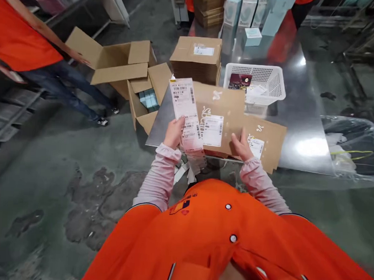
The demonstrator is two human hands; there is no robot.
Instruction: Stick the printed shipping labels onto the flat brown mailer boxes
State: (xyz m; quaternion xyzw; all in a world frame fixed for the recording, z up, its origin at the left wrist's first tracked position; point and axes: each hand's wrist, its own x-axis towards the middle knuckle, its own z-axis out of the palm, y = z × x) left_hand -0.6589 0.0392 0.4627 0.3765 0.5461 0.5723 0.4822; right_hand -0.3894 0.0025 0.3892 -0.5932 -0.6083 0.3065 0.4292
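My left hand [174, 132] is closed on a long strip of printed shipping labels [185, 99], which stands up above the fingers and trails down below the table edge. Beside it lies a flat brown cardboard mailer [233, 107] with a white label [213, 130] stuck on it. My right hand [242, 145] grips the mailer's right edge near the lower corner, thumb on top. Under and to the right of that hand is another flat cardboard piece [275, 140], also bearing a white label [256, 147].
A steel table [303, 121] holds a white plastic basket [279, 84], a stack of labelled flat cartons [195, 67] and light-blue boxes [252, 36]. Open cardboard boxes [135, 102] stand at its left. A person in orange [26, 35] stands farther left. Clear plastic [362, 145] hangs at the right.
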